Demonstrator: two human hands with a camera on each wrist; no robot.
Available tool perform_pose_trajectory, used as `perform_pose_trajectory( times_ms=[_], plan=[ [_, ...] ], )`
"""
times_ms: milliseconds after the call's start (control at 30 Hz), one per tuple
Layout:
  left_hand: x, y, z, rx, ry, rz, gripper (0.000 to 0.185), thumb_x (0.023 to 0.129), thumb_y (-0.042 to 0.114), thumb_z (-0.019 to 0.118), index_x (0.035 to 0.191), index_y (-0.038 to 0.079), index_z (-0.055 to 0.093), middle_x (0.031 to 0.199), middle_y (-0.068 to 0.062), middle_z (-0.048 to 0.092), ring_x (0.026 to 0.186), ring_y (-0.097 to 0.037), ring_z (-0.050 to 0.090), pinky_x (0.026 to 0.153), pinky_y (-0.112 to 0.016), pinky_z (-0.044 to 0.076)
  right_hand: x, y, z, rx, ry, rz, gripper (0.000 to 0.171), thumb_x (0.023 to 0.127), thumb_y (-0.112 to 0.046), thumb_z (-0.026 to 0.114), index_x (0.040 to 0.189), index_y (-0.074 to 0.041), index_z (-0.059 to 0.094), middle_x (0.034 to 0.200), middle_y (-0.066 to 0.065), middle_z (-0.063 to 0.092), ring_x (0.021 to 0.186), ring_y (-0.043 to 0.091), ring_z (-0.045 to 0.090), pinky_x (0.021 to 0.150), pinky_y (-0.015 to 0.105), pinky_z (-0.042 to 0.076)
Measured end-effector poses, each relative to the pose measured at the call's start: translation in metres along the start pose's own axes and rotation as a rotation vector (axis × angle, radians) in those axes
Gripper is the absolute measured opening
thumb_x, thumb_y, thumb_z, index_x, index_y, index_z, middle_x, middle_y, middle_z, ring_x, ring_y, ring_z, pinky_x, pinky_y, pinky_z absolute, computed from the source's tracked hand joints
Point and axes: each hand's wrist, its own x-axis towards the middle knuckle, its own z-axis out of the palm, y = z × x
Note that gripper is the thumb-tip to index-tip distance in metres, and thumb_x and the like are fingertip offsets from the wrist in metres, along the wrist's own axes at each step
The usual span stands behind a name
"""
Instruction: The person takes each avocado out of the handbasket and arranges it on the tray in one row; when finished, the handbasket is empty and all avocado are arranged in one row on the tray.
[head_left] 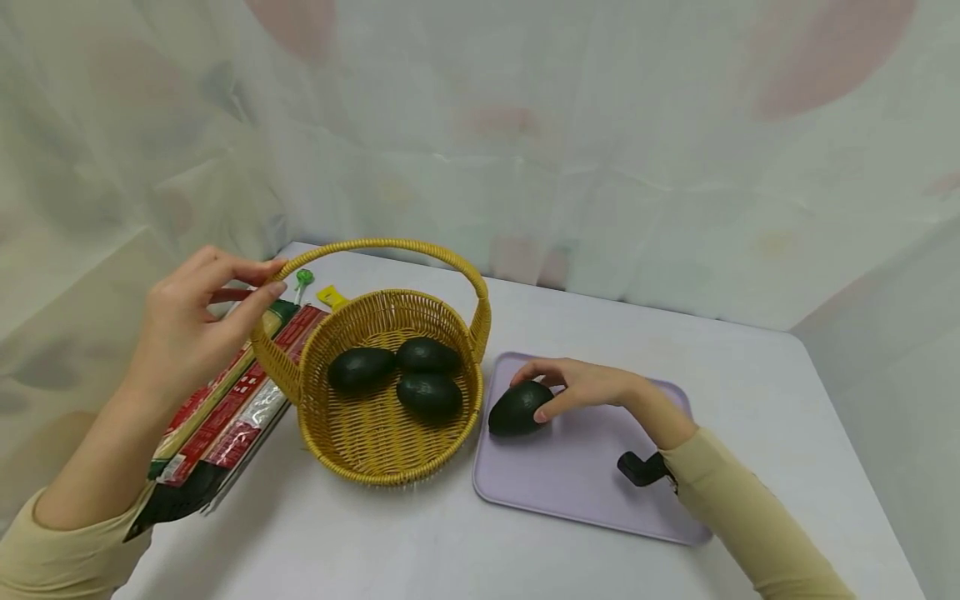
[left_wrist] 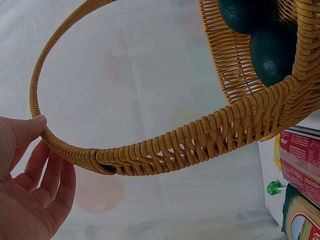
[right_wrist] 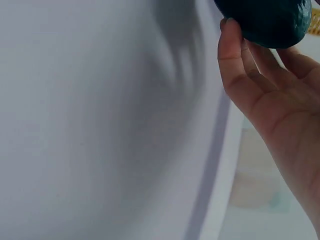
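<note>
Nearest you are your beige sleeves (head_left: pixel 750 517). Beyond them, your right hand (head_left: pixel 581 387) has its thumb and fingers clamped around a dark avocado (head_left: pixel 517 410) at the left side of the lilac tray (head_left: pixel 555 475); you cannot tell whether it touches the tray. Beside the tray, three more avocados (head_left: pixel 429 396) lie in the wicker basket (head_left: pixel 367 446), whose handle (head_left: pixel 390 243) your left hand (head_left: pixel 198 312) pinches. Red packets (head_left: pixel 240 392) lie left of the basket, with a green lollipop (head_left: pixel 304 276) just past them. Farthest stands a patterned curtain (head_left: pixel 600 167).
</note>
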Motion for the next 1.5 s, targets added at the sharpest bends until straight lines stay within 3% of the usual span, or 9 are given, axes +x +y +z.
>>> perform_pose_trajectory(
  times_ms=[133, 267, 433, 567, 767, 1067, 1500],
  plan=[
    [0.000, 0.000, 0.000, -0.001, -0.001, -0.004, 0.017, 0.080, -0.011, 0.073, 0.095, -0.002, 0.071, 0.097, 0.013, 0.059, 0.086, 0.002, 0.056, 0.078, -0.004, 0.045, 0.004, 0.011, -0.001, -0.010, 0.017, 0.003, 0.050, 0.088, -0.029, 0.072, 0.135, -0.026, 0.055, 0.136, -0.008, 0.054, 0.132, 0.019, 0.043, 0.109, 0.044, 0.032],
    [-0.001, 0.000, 0.000, -0.001, -0.003, -0.007, 0.017, 0.081, -0.010, 0.073, 0.095, -0.002, 0.071, 0.098, 0.012, 0.059, 0.086, 0.002, 0.056, 0.078, -0.004, 0.045, 0.009, 0.016, -0.001, 0.008, 0.028, 0.005, 0.054, 0.089, -0.030, 0.070, 0.139, -0.022, 0.052, 0.139, -0.007, 0.052, 0.136, 0.017, 0.038, 0.113, 0.046, 0.028],
    [0.000, 0.001, 0.000, 0.001, -0.003, -0.004, 0.017, 0.080, -0.011, 0.073, 0.095, -0.002, 0.071, 0.098, 0.012, 0.060, 0.086, 0.002, 0.056, 0.078, -0.004, 0.045, 0.013, 0.020, 0.000, 0.107, 0.046, 0.044, 0.058, 0.089, -0.027, 0.071, 0.140, -0.013, 0.048, 0.140, 0.001, 0.051, 0.138, 0.023, 0.037, 0.114, 0.045, 0.027],
    [0.000, 0.000, 0.000, 0.001, 0.000, -0.003, 0.018, 0.079, -0.011, 0.073, 0.094, -0.002, 0.071, 0.098, 0.012, 0.059, 0.086, 0.003, 0.056, 0.078, -0.004, 0.045, 0.015, 0.021, 0.001, 0.142, 0.068, 0.043, 0.051, 0.092, -0.026, 0.067, 0.137, -0.009, 0.050, 0.137, 0.005, 0.054, 0.135, 0.026, 0.041, 0.109, 0.044, 0.035],
    [-0.001, -0.001, 0.000, -0.002, 0.005, 0.001, 0.017, 0.080, -0.011, 0.073, 0.094, -0.002, 0.071, 0.098, 0.013, 0.060, 0.087, 0.002, 0.056, 0.078, -0.004, 0.045, 0.016, 0.020, 0.002, 0.113, 0.099, 0.009, 0.046, 0.095, -0.025, 0.063, 0.138, -0.013, 0.054, 0.135, 0.002, 0.056, 0.122, 0.020, 0.050, 0.096, 0.038, 0.048],
    [-0.001, 0.000, 0.001, 0.001, 0.002, -0.016, 0.016, 0.081, -0.009, 0.073, 0.095, -0.002, 0.071, 0.099, 0.015, 0.060, 0.087, 0.002, 0.057, 0.078, -0.004, 0.045, 0.017, 0.017, 0.004, 0.035, 0.112, -0.005, 0.048, 0.095, -0.027, 0.062, 0.140, -0.016, 0.053, 0.140, -0.002, 0.053, 0.135, 0.016, 0.039, 0.112, 0.044, 0.028],
    [0.000, 0.001, 0.000, 0.007, -0.015, -0.013, 0.015, 0.081, -0.009, 0.073, 0.094, -0.003, 0.070, 0.098, 0.012, 0.059, 0.086, 0.001, 0.056, 0.078, -0.004, 0.045, 0.018, 0.017, 0.011, 0.032, 0.120, -0.017, 0.048, 0.093, -0.026, 0.067, 0.138, -0.016, 0.054, 0.137, -0.005, 0.053, 0.131, 0.015, 0.042, 0.110, 0.043, 0.030]
  ],
)
